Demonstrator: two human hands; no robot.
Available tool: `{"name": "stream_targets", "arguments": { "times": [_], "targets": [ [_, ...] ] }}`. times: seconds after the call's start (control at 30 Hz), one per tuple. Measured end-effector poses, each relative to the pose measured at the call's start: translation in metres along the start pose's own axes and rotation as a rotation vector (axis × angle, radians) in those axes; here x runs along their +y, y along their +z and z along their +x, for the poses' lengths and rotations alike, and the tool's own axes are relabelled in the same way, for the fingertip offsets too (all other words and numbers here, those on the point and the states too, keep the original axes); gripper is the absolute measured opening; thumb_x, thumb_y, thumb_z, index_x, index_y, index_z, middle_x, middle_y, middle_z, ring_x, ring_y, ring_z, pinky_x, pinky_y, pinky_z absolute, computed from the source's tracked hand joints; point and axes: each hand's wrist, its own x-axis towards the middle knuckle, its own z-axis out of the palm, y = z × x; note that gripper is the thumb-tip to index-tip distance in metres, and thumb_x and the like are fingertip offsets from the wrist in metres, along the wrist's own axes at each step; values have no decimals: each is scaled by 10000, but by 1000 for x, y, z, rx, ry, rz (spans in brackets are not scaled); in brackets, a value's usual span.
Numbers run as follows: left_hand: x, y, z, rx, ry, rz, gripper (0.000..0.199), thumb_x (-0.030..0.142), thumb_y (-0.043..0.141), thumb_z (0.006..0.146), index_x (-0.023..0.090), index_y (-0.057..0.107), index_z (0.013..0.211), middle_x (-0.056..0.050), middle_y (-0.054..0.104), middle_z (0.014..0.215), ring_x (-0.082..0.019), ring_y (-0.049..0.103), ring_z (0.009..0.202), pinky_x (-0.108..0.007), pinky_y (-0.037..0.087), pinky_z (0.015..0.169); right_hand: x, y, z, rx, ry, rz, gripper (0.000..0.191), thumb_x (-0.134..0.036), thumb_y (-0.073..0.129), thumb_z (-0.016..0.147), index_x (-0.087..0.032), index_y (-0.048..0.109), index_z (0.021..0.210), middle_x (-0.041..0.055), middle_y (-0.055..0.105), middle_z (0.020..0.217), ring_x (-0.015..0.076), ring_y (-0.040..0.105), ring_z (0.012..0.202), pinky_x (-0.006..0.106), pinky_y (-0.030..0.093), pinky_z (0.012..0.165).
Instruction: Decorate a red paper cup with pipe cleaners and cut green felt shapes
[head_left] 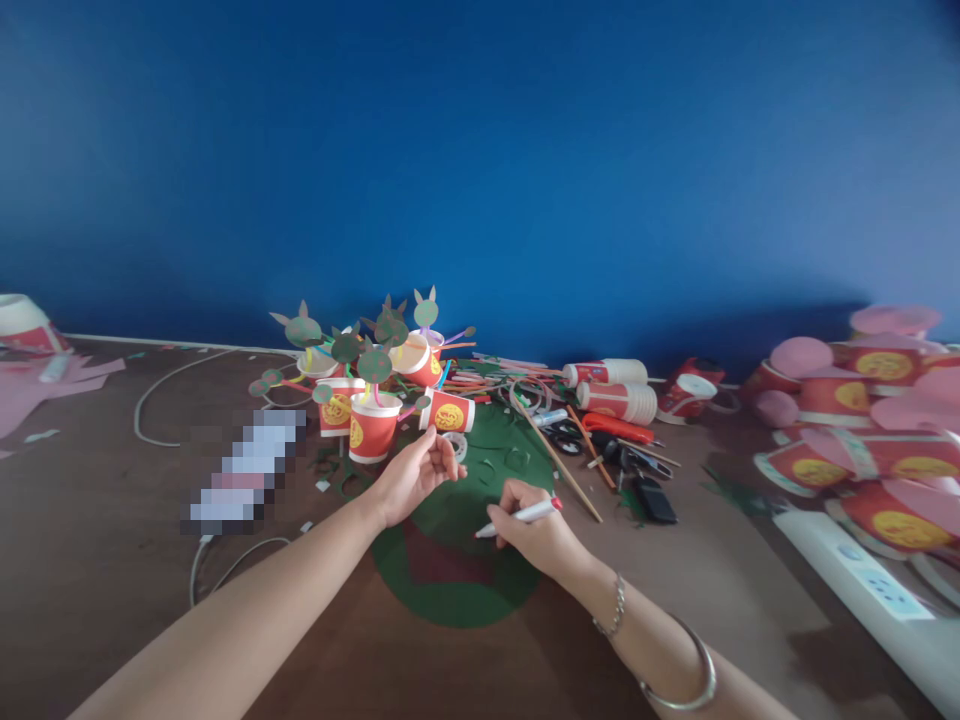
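A white marker with red ends [536, 511] sits in my right hand [529, 525], its tip pointing left and down over green paper [465, 605] with a dark red piece [450, 555] on it. My left hand [420, 472] is raised with loosely bent fingers, and nothing shows in it. Just beyond its fingertips are a roll of clear tape [454, 446] and a tilted red paper cup [448, 411]. To its left stands another red cup [374, 428] bearing a green paper head [375, 365] with pointed ears. Whether the left hand touches the tilted cup I cannot tell.
A phone [251, 470] with a cable lies at left. Behind my right hand are sticks [559, 460], stacked cups [619, 402], an orange-red tool [619, 429] and a black object [655, 499]. Pink-topped cups [889, 365] and a power strip [862, 575] occupy the right side.
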Motion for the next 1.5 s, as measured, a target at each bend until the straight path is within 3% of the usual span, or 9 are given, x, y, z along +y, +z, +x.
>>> {"name": "stream_targets", "arguments": {
  "times": [0.8,1.03,1.3,1.5],
  "targets": [
    [4,4,-1,5,0,16,337,414,512,844,142,576,656,-38,589,565,-192,614,701,-332,421,822,1,1,-1,-51,-4,26,222,-253,563,763,-206,439,585,-11,635,492,146,630,517,192,378,464],
    [3,4,-1,11,-2,19,347,420,507,847,141,577,652,-40,595,567,-192,620,707,-328,425,830,-1,-1,1,-33,17,97,240,-260,543,772,-209,422,572,-14,611,469,142,613,487,203,388,475],
    [6,5,-5,-10,14,-1,329,412,526,838,133,594,677,-46,602,603,-188,619,731,-315,441,822,5,-12,10,144,182,221,252,-290,483,776,-208,389,558,-30,543,402,102,507,395,182,321,397],
    [5,4,-5,-16,20,-59,330,404,514,847,130,598,682,-37,588,595,-165,597,666,-352,435,867,4,-14,6,92,122,257,243,-335,491,791,-209,408,600,-31,563,432,100,511,400,181,319,396]
  ]
}}
